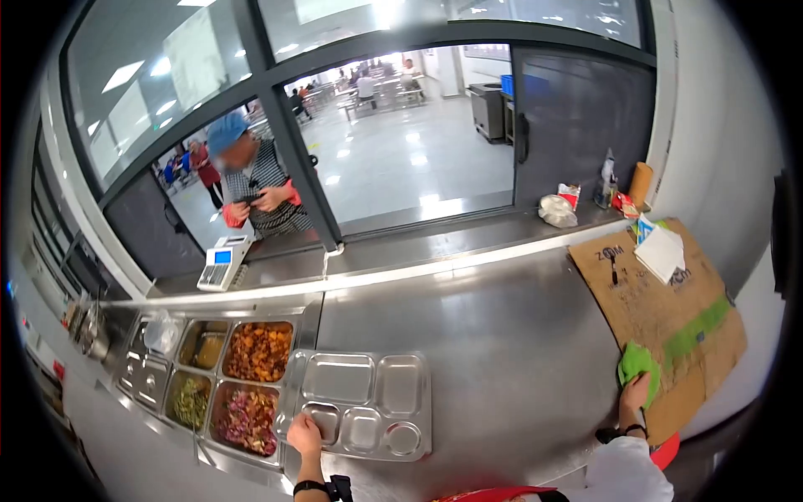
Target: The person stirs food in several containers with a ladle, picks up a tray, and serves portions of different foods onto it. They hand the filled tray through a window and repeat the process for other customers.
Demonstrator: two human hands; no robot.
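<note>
Two hands are at work low in the view. The left hand point(304, 435), at about 7 o'clock in the frame, lies on the near left corner of a steel compartment tray point(418, 403). Its fingers curl over the rim towards the small round compartment there. The back of the hand hides the fingertips, so I cannot tell whether this grip is closed on the rim or only resting on it. The tray's compartments are bare metal, and it sits on the steel worktop point(493, 335).

The right hand point(636, 395), at about 4 o'clock, reaches forward with its fingers drawn close together on the near edge of a green cloth point(637, 361). The cloth is bunched at 12 o'clock from the hand. It lies on the near left edge of a sheet of cardboard point(661, 309) spread over the worktop. Whether this grip pinches the cloth or presses it down cannot be told. The two hands are well apart.

At 9 o'clock from the tray, touching its left side, food pans are sunk into the worktop:
- An orange dish point(258, 351) is at the back.
- A purple and red mix point(245, 417) is in front of it.
- Green vegetables point(191, 402) are further left.

White papers point(661, 251) lie on the far end of the cardboard, at 12 o'clock from the cloth. Beyond the serving window, at 10 o'clock in the frame, another person point(255, 180) stands behind a payment terminal point(222, 262).
</note>
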